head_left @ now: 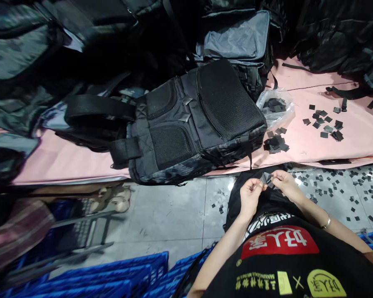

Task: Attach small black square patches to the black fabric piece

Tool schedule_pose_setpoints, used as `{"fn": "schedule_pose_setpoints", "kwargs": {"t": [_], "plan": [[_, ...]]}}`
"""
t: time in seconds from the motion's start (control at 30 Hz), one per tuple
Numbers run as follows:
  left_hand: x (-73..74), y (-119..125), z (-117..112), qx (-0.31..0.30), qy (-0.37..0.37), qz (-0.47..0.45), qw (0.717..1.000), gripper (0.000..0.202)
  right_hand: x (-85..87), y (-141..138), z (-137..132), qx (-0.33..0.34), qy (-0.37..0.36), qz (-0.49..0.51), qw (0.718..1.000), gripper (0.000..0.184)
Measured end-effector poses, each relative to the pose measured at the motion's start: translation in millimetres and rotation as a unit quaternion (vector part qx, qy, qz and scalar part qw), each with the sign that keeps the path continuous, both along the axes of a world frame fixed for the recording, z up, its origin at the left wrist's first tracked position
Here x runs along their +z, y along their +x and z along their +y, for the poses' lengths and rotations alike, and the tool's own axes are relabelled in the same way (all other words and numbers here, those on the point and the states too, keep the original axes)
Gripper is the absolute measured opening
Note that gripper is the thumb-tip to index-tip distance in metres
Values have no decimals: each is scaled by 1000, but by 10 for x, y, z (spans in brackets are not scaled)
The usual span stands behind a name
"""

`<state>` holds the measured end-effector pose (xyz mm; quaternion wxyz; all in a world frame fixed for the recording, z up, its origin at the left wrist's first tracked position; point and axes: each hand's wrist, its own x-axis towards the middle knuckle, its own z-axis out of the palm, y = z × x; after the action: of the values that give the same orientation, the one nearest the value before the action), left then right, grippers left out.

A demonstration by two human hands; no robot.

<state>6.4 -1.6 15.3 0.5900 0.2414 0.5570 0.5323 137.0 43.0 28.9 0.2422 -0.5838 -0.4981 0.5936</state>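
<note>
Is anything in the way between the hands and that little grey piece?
No, nothing that shows: the left hand and right hand both pinch the little grey piece. The black backpack lies ahead to the left, not between them.

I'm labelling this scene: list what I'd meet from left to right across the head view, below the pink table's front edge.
Striped pinkish cloth, what look like beige shoes, left hand, small grey piece pinched by both hands, right hand, bracelet.
</note>
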Motion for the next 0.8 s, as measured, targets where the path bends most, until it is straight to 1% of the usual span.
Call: {"fn": "schedule_pose_setpoints", "kwargs": {"t": [0.07, 0.13, 0.2, 0.27, 0.3, 0.4, 0.43, 0.47, 0.5, 0.53, 0.57, 0.63, 0.67, 0.7, 0.73, 0.8], "plan": [[-32, 3, -2, -22, 26, 67, 997, 16, -24, -17, 3, 7, 47, -10, 999, 14], [-45, 3, -5, -43, 62, 159, 984, 11, -48, -35, 19, 25, 96, -21, 995, 18], [-34, 0, -3, -49, 82, 211, 973, 8, -63, -53, 38, 53, 122, -41, 990, 20], [-2, -6, 4, -53, 76, 208, 974, 9, -60, -74, 40, 72, 160, -84, 981, 20], [18, -10, 10, -60, 68, 192, 977, 11, -53, -86, 33, 74, 194, -113, 972, 19], [65, -26, 44, -87, 46, 144, 985, 18, -23, -113, -8, 74, 300, -185, 933, 16], [68, -31, 58, -96, 38, 131, 986, 20, -16, -116, -19, 76, 318, -192, 925, 17], [64, -35, 72, -102, 31, 119, 987, 23, -13, -114, -26, 77, 322, -188, 925, 17], [54, -39, 85, -106, 25, 105, 989, 25, -15, -107, -27, 70, 313, -175, 931, 15], [40, -40, 95, -106, 21, 90, 990, 26, -20, -98, -24, 54, 290, -152, 943, 13], [27, -38, 103, -102, 18, 77, 992, 27, -29, -86, -17, 35, 250, -116, 961, 12], [9, -26, 111, -80, 13, 65, 995, 28, -54, -63, 5, -12, 134, -16, 991, 20], [7, -18, 112, -67, 11, 62, 996, 29, -67, -53, 18, -34, 76, 39, 996, 23], [8, -12, 114, -60, 9, 57, 997, 31, -79, -45, 32, -52, 30, 89, 994, 26], [10, -9, 116, -53, 8, 47, 997, 32, -89, -36, 47, -68, 1, 129, 989, 28], [4, -23, 127, -36, 12, 16, 999, 33, -98, -6, 84, -110, -10, 163, 980, 31]]}}
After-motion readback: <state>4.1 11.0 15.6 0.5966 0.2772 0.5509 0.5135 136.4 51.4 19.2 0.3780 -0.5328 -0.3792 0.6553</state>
